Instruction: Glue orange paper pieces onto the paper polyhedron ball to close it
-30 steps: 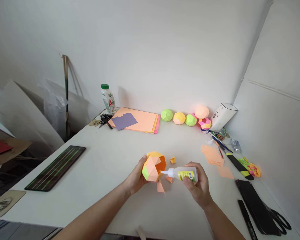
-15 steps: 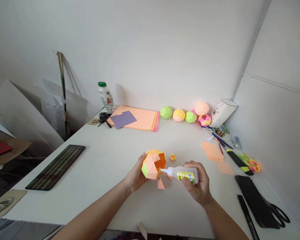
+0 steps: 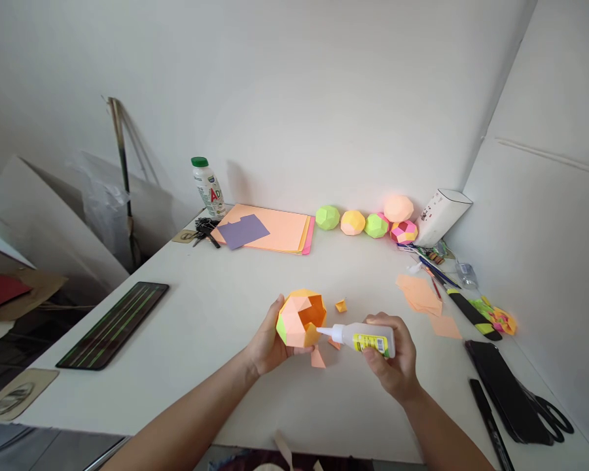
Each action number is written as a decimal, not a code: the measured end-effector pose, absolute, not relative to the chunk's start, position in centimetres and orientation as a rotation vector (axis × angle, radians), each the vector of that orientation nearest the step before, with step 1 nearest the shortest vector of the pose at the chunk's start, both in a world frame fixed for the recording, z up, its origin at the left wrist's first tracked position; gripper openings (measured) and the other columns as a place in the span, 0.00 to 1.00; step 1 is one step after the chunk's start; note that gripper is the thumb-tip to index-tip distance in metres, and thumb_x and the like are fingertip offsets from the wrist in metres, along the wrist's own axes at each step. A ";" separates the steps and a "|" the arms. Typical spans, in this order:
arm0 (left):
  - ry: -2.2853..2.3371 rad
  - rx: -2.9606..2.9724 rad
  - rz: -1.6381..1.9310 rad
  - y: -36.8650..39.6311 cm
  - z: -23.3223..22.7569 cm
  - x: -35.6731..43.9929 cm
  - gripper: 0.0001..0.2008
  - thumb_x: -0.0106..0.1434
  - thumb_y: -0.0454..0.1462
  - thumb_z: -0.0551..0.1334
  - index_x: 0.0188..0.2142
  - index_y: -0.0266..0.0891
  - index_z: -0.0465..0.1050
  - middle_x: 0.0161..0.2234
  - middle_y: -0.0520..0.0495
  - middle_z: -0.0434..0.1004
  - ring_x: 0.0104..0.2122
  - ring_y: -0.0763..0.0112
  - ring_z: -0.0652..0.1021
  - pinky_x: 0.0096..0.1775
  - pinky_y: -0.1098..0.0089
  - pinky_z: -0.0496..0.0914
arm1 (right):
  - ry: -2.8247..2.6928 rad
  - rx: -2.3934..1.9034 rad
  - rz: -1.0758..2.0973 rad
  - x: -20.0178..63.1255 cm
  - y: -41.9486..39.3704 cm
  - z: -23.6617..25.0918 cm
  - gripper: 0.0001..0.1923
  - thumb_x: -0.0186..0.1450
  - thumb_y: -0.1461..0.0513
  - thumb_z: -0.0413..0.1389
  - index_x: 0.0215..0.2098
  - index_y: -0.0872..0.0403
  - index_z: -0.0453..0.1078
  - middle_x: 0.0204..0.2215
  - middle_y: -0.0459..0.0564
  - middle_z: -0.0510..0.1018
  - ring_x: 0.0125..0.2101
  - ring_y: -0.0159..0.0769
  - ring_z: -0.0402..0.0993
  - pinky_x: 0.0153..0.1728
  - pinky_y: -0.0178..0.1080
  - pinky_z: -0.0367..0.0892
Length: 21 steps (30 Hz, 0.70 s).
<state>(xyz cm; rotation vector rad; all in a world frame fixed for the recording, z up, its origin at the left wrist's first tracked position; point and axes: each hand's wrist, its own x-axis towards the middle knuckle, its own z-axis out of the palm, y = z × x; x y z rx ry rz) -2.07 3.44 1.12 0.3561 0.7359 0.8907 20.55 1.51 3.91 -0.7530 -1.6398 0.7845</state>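
Observation:
My left hand [image 3: 269, 341] is closed round a faceted paper ball [image 3: 294, 320] in peach, orange and green, with an opening on its right side. In my right hand [image 3: 395, 360] lies a clear glue bottle [image 3: 363, 338] with a yellow label, tilted so its nozzle [image 3: 326, 331] points left. The nozzle's tip is at the lower edge of the opening; whether it touches the paper I cannot tell. Below and right of the ball lie small peach paper pieces [image 3: 318, 358]. A small folded orange piece [image 3: 341, 306] sits beyond them.
Finished-looking paper balls [image 3: 328, 218] line the wall. Coloured sheets [image 3: 285, 229] and a white bottle [image 3: 209, 188] stand at the back left. Peach paper squares [image 3: 419, 293], a cutter [image 3: 472, 314], a black case [image 3: 505, 391], scissors [image 3: 552, 415] and a marker [image 3: 489, 422] lie right. A dark ruled panel [image 3: 112, 325] lies left.
The glue bottle's nozzle has shifted slightly along the edge of the ball's opening, and the ball has turned a little. Both hands keep their hold. The view has moved slightly.

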 end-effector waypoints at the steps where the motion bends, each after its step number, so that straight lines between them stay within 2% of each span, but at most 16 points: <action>1: 0.736 0.352 0.888 3.4 1.1 -2.1 0.31 0.65 0.57 0.50 0.49 0.34 0.72 0.43 0.37 0.77 0.35 0.61 0.79 0.34 0.63 0.75 | -1.636 -0.755 0.790 20.5 1.5 3.9 0.11 0.63 0.60 0.57 0.44 0.48 0.64 0.31 0.46 0.67 0.27 0.33 0.63 0.25 0.35 0.62; 12: 0.729 0.376 0.883 3.4 1.0 -1.8 0.30 0.65 0.56 0.50 0.50 0.34 0.71 0.45 0.36 0.77 0.36 0.58 0.79 0.36 0.61 0.74 | -1.687 -0.698 0.797 20.0 1.2 4.1 0.12 0.64 0.60 0.56 0.45 0.48 0.64 0.28 0.46 0.67 0.26 0.34 0.63 0.25 0.36 0.62; 21: 0.676 0.400 0.883 3.2 0.9 -2.0 0.31 0.65 0.58 0.49 0.48 0.34 0.72 0.43 0.36 0.78 0.35 0.60 0.79 0.34 0.64 0.75 | -1.679 -0.773 0.733 20.3 1.3 4.4 0.11 0.62 0.59 0.58 0.42 0.49 0.64 0.27 0.45 0.67 0.24 0.34 0.63 0.23 0.37 0.62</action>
